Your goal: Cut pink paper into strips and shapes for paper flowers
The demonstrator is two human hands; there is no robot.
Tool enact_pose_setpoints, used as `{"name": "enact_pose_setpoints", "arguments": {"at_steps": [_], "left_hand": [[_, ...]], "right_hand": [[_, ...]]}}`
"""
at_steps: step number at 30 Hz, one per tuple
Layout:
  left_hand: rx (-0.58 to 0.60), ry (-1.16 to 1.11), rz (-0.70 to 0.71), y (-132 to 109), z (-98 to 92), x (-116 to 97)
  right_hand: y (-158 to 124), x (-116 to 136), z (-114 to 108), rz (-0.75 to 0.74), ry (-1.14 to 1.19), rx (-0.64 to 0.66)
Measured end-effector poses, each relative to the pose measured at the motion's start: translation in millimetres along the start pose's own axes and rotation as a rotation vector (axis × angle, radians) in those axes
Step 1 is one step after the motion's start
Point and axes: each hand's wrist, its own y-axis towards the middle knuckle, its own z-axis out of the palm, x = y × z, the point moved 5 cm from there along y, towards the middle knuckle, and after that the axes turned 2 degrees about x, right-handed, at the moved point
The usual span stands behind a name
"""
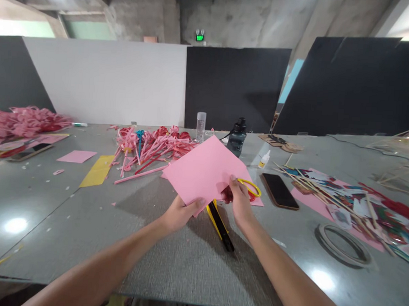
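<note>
A pink sheet of paper (207, 169) is held up above the table, tilted with one corner upward. My left hand (182, 212) is closed on its lower corner, thumb on the near face. My right hand (238, 198) grips the lower right edge, its fingers partly behind the sheet. A yellow loop, apparently a scissors handle (257, 188), shows just beyond my right hand with some red below it; whether the hand touches it I cannot tell. Below the sheet lies a black and yellow utility knife (223, 229), its far end hidden. More pink paper (258, 202) peeks out behind.
Pink ribbon sticks (160, 146), yellow paper (97, 171) and a pink piece (77, 156) lie left. A clear bottle (201, 125) and dark bottle (237, 138) stand behind. Right are a glue bottle (264, 159), phone (279, 191), tape roll (343, 245) and thin sticks (339, 203).
</note>
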Motion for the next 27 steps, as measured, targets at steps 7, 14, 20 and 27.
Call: {"name": "enact_pose_setpoints", "arguments": {"at_steps": [7, 14, 20, 27], "left_hand": [[-0.008, -0.055, -0.001, 0.6, 1.2, 2.9], [-0.041, -0.05, -0.006, 1.4, -0.2, 1.6], [-0.047, -0.075, -0.028, 0.0, 0.0, 4.9], [-0.099, -0.017, -0.026, -1.5, -4.8, 6.9]], "right_hand": [[2.8, -2.8, -3.7, 0.014, 0.043, -0.074], [6.3, -1.7, -12.6, 0.076, 0.119, -0.161], [9.3, -4.0, -17.6, 0.096, 0.186, -0.208], [11.6, 0.8, -24.4, 0.076, 0.234, -0.267]]}}
